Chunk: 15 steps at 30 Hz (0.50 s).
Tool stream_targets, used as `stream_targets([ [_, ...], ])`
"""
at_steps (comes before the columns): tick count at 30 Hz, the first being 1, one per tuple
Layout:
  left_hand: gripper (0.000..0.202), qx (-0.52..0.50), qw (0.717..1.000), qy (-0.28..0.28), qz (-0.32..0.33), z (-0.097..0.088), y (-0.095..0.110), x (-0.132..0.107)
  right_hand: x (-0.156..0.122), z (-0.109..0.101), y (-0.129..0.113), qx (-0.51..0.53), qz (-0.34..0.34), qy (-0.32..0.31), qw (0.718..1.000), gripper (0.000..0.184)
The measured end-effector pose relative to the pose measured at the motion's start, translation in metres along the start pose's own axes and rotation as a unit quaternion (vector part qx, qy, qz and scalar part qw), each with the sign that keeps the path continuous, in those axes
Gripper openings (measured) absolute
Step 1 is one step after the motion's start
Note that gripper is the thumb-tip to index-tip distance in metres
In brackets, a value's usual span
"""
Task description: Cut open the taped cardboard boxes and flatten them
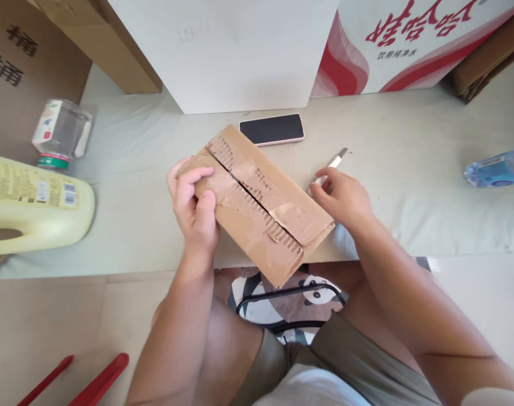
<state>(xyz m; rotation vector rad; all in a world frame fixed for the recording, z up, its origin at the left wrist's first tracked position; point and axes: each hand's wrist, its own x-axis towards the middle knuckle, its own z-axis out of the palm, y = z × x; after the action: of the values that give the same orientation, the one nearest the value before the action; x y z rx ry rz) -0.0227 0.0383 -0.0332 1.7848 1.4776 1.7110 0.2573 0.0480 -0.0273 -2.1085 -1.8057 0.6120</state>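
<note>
A small brown cardboard box (pixel 257 206) is tilted in front of me over the table's near edge. Its two top flaps meet along a dark slit, with torn, ridged patches beside it. My left hand (pixel 195 200) grips the box at its left end, thumb and a finger on top. To the right of the box, my right hand (pixel 339 194) has its fingers closed around the white handle of a utility knife (pixel 336 159). The blade points up and away from me, apart from the box. Part of the handle is hidden by my fingers.
A phone (pixel 273 129) lies behind the box, before a large white box (pixel 240 51). At left are a clear plastic bottle (pixel 62 132) and a pale yellow jug (pixel 40 206). A blue-labelled bottle (pixel 497 168) lies at right. The cloth-covered table (pixel 417 163) ends near my knees.
</note>
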Motion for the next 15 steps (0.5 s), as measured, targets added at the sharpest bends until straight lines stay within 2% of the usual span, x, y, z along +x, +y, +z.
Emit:
stream_targets([
  [5, 0.031, 0.026, 0.999, 0.008, -0.029, 0.001, 0.006, 0.001, -0.002, -0.002, 0.001, 0.115, -0.022, 0.087, 0.989, 0.035],
  [8, 0.034, 0.037, 0.999, 0.025, -0.021, 0.006, 0.012, -0.001, -0.004, -0.003, -0.002, 0.179, -0.077, 0.169, 0.966, 0.03],
  [10, 0.035, 0.045, 0.998, 0.032, -0.012, 0.01, 0.016, -0.004, -0.009, -0.008, -0.007, 0.236, -0.134, 0.23, 0.934, 0.027],
  [12, 0.036, 0.052, 0.998, 0.036, -0.002, 0.014, 0.019, -0.009, -0.019, -0.018, -0.014, 0.321, -0.197, 0.284, 0.882, 0.02],
  [14, 0.035, 0.052, 0.998, 0.038, 0.006, 0.018, 0.022, -0.013, -0.034, -0.031, -0.024, 0.391, -0.253, 0.307, 0.83, 0.015],
  [15, 0.035, 0.05, 0.998, 0.039, 0.011, 0.02, 0.022, -0.014, -0.043, -0.037, -0.028, 0.391, -0.276, 0.29, 0.829, 0.016],
])
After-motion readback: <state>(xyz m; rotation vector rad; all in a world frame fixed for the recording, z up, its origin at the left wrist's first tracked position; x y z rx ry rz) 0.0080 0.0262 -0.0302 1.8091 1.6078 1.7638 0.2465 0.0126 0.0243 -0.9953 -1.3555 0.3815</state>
